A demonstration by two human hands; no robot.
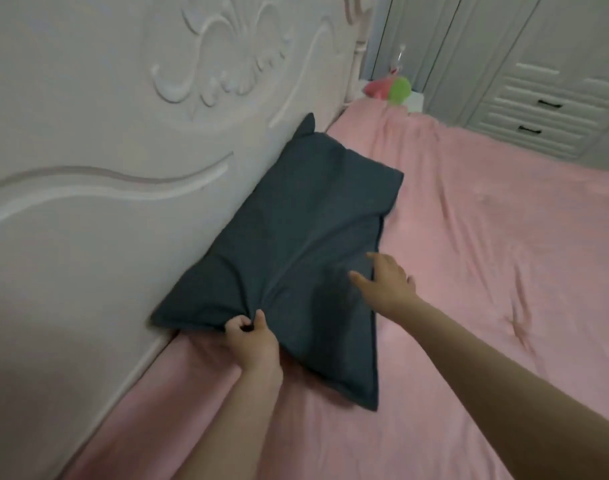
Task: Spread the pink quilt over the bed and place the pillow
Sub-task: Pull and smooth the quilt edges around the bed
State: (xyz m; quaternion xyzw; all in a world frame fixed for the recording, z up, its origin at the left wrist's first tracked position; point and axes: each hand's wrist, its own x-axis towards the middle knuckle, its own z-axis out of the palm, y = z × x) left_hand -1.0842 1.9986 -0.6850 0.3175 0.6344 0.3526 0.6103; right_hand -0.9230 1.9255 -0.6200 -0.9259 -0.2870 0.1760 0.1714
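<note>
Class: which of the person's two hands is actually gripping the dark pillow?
The left hand pinches the pillow at its near edge; the right hand lies open with fingers spread at its side.

The white carved headboard [98, 209] walls off the whole left side, and the dark pillow [289, 244] leans against it, closing that corner. To the right, the pink quilt [486, 254] lies broad and low, open to a reaching hand. Far off, a pink and green toy [389, 89] and a white cabinet [545, 98] border the bed.
</note>
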